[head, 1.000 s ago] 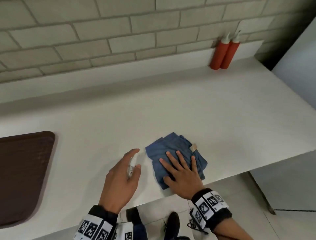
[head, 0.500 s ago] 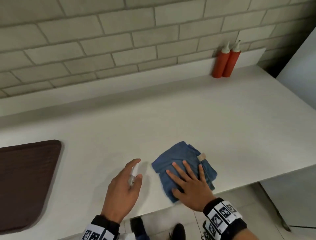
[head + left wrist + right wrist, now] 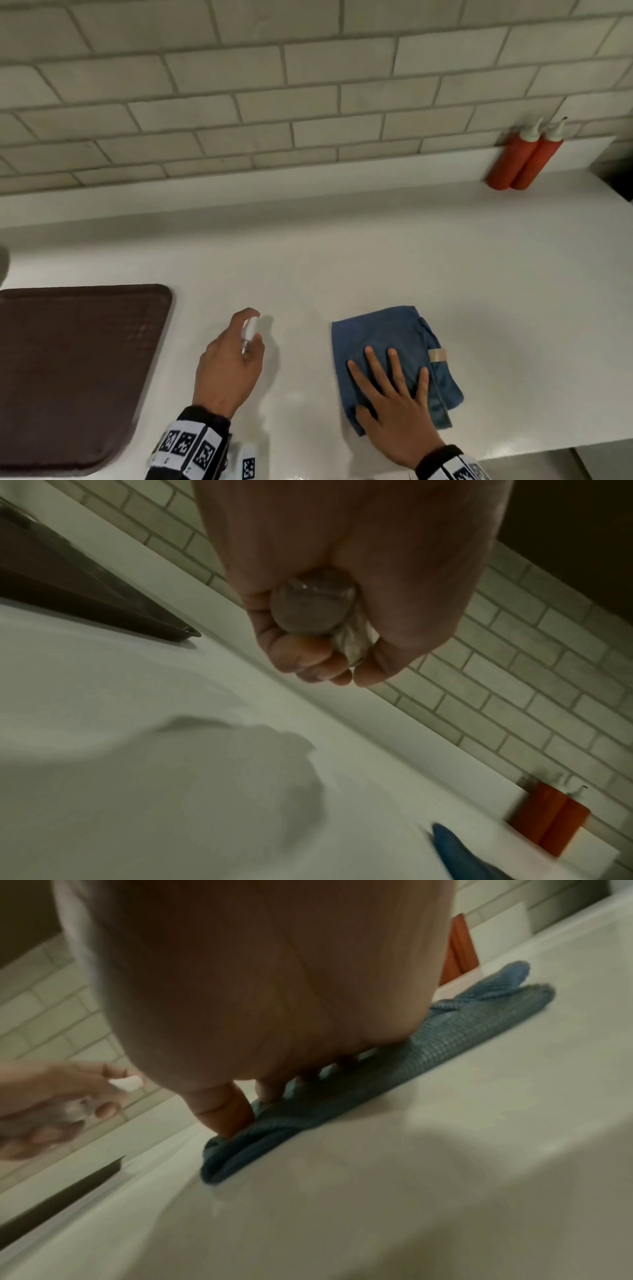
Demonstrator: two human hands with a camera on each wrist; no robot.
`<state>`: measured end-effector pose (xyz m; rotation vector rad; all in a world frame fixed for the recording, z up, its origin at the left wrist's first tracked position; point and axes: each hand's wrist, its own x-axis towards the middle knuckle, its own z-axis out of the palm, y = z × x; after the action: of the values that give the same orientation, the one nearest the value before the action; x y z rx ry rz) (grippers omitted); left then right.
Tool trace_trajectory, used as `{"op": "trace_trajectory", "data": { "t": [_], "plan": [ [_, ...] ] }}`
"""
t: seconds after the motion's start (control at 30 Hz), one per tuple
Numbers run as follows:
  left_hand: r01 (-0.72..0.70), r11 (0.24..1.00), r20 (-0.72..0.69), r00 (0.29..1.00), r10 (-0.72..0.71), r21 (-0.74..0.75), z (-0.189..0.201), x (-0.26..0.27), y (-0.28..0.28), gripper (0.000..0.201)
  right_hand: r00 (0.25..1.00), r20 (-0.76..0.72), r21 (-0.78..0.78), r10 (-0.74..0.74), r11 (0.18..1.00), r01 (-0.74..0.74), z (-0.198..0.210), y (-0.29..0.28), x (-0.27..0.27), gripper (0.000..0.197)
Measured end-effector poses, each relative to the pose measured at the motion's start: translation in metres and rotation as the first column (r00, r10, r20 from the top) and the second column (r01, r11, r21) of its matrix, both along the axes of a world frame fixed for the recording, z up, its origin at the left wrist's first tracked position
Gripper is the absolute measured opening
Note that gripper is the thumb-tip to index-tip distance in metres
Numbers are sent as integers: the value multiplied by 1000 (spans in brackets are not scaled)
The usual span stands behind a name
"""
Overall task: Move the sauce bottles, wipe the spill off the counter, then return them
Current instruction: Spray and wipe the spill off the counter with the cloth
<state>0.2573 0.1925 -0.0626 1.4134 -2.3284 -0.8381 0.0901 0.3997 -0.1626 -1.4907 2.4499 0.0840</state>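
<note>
Two red sauce bottles point(image 3: 524, 161) with white nozzles stand side by side against the backsplash at the far right of the white counter point(image 3: 342, 260); they also show as the red bottles point(image 3: 548, 821) in the left wrist view. My left hand point(image 3: 233, 359) grips a small clear spray bottle point(image 3: 248, 334), its round base point(image 3: 311, 607) facing the wrist camera. My right hand point(image 3: 394, 394) lies flat with straight, spread fingers on a folded blue cloth point(image 3: 387, 335) near the counter's front edge. The cloth point(image 3: 377, 1085) lies flat under the fingertips.
A dark brown tray point(image 3: 75, 370) lies on the counter at the left. A tiled brick wall point(image 3: 274, 102) rises behind a low white backsplash. The counter ends at the right just past the bottles, and its front edge runs below my right wrist.
The view has shifted, so the bottles sit further right in frame. My hands stand wider apart on the counter, the cloth under my right hand now further from the spray bottle.
</note>
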Motion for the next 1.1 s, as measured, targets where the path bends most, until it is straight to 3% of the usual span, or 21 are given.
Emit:
{"op": "trace_trajectory", "data": {
  "t": [0.27,0.4,0.53,0.73,0.9,1.1],
  "plan": [
    [9,1000,56,998,-9,-10,6,-8,-86,31,994,20,93,-110,990,107,6,-76,-32,72],
    [12,1000,-10,1000,-12,-4,1,-13,-122,29,979,142,129,-144,984,126,22,-148,-56,68],
    [30,999,-74,997,-28,22,-3,-11,-151,41,971,175,137,-163,981,140,32,-233,-83,65],
    [15,999,-154,988,-9,40,-7,16,-177,39,959,218,161,-180,976,146,34,-350,-94,65],
    [-37,997,-188,981,50,72,-13,32,-185,40,978,208,141,-9,990,-20,35,-388,-42,63],
    [-53,996,-195,979,66,74,-11,21,-187,38,957,130,106,259,956,-273,22,-340,-2,70]
  ]
}}
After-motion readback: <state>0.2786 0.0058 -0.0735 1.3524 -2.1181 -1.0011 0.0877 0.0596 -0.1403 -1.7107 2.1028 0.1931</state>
